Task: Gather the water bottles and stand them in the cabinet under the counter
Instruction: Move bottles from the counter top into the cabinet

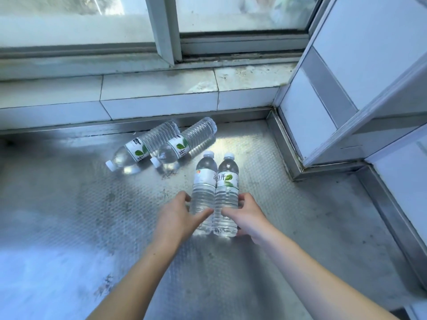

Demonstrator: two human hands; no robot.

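Hands are working nearest the camera: the left hand [179,212] is gripping one clear plastic water bottle with a white cap and green-leaf label [204,192], the right hand [248,214] is gripping its twin [226,192], the pair pressed side by side over the dimpled steel counter [69,215]. Beyond them, toward the counter's back edge under the window, two more clear labelled bottles [143,147] [184,144] are lying on their sides, touching. No cabinet is showing, so nothing looks stored yet; gathering seems half done.
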